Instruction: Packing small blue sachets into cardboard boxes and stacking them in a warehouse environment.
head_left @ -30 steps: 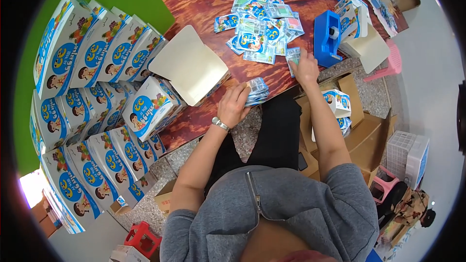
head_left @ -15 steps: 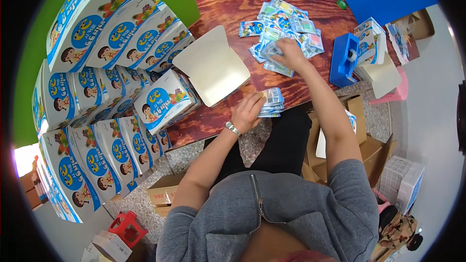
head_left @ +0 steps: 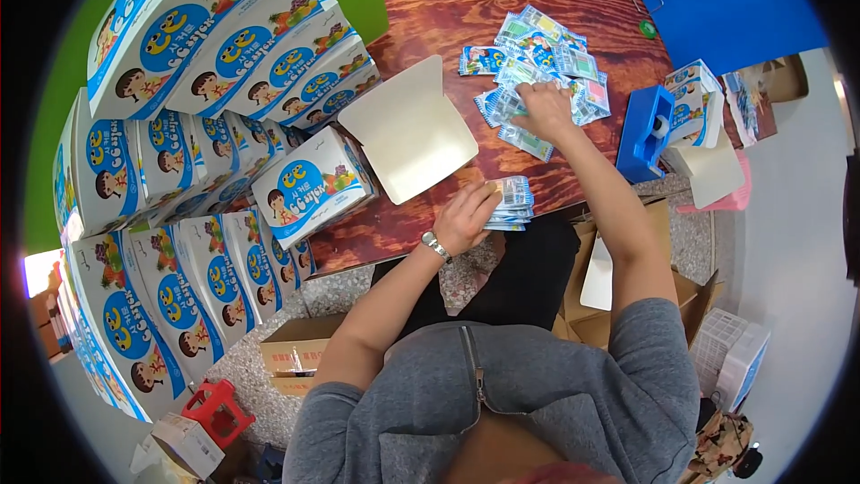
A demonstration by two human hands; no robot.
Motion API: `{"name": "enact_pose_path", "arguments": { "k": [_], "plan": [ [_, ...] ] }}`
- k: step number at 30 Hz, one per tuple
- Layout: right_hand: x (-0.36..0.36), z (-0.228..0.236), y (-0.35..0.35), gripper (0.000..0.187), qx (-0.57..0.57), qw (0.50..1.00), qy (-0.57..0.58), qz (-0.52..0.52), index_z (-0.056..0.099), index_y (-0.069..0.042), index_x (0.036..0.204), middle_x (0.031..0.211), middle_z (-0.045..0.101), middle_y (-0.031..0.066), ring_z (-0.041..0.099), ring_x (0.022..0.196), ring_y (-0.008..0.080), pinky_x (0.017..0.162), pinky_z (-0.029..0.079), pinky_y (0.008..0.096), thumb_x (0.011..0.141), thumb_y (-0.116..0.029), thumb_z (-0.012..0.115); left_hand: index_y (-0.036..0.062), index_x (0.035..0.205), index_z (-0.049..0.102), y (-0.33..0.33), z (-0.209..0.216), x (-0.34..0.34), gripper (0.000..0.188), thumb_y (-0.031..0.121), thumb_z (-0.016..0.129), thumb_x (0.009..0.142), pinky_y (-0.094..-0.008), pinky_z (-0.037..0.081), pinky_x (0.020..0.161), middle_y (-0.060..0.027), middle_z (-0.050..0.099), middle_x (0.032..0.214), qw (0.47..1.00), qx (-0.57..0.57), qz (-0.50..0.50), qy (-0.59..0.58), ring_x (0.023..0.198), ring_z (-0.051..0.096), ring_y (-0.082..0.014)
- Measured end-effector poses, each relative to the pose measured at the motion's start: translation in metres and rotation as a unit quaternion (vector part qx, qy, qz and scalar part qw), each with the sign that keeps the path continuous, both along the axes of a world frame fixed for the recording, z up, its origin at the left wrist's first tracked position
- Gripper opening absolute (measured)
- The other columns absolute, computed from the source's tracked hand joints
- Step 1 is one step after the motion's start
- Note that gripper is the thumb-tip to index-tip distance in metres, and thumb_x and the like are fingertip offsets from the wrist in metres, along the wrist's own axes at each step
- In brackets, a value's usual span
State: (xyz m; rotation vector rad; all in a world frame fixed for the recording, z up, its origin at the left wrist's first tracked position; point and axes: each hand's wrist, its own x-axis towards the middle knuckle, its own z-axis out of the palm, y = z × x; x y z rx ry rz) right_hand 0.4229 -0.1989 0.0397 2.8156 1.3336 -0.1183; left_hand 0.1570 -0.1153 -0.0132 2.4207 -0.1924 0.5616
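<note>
Small blue-and-white sachets (head_left: pixel 573 61) lie in a loose pile on the table. My right hand (head_left: pixel 545 112) is on the near side of that pile, its fingers bent and closed on a sachet, though the fingertips are partly hidden. By the table's front edge, my left hand (head_left: pixel 468 217), with a watch at the wrist, grips a neat stack of sachets (head_left: pixel 513 202) from its left side. Left of the stack stands a printed white-and-blue carton (head_left: pixel 309 188); its raised pale lid (head_left: pixel 412 130) spreads over the table beside it.
Tall stacks of matching cartons (head_left: pixel 193 81) fill the left side. On the right stand a blue tape dispenser (head_left: pixel 643 134) and another open carton (head_left: pixel 694 103). A brown cardboard box (head_left: pixel 582 323) is below the table's edge, and a red stool (head_left: pixel 218 412) sits at lower left.
The whole view has shifted slightly. My right hand stays at the pile, its fingers now more bent over the sachets. My left hand still holds the stack.
</note>
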Motion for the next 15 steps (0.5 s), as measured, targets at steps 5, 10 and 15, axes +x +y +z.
{"name": "enact_pose_path", "arguments": {
  "k": [5, 10, 15],
  "plan": [
    [0.044, 0.010, -0.002, 0.045, 0.030, 0.988, 0.148, 0.036, 0.066, -0.009, 0.104, 0.109, 0.066, 0.0137, 0.060, 0.107, 0.0362, 0.089, 0.049, 0.0471, 0.075, -0.042, 0.078, 0.0037, 0.129, 0.057, -0.001, 0.001, 0.001, 0.080, 0.008, 0.083, 0.053, -0.0415, 0.051, 0.098, -0.0142, 0.056, 0.133, 1.000, 0.000, -0.004, -0.004, 0.122, 0.055, -0.0342],
    [0.071, 0.002, 0.020, 0.041, 0.059, 0.994, 0.065, 0.070, 0.062, -0.005, 0.105, 0.112, 0.063, 0.0197, 0.059, 0.106, 0.0385, 0.088, 0.049, 0.0474, 0.077, -0.029, 0.079, 0.0036, 0.128, 0.058, -0.002, 0.005, 0.003, 0.079, 0.009, 0.082, 0.054, -0.0414, 0.051, 0.097, -0.0141, 0.057, 0.132, 1.000, -0.004, -0.011, -0.006, 0.121, 0.056, -0.0342],
    [0.049, 0.027, 0.027, 0.055, 0.162, 0.982, 0.065, 0.065, 0.054, -0.008, 0.125, 0.108, 0.067, 0.0208, 0.061, 0.107, 0.0391, 0.085, 0.051, 0.0476, 0.078, -0.025, 0.078, 0.0032, 0.127, 0.059, 0.001, 0.005, 0.000, 0.078, 0.009, 0.082, 0.053, -0.0413, 0.052, 0.096, -0.0143, 0.058, 0.131, 1.000, -0.009, -0.004, -0.009, 0.119, 0.057, -0.0344]
  ]
}}
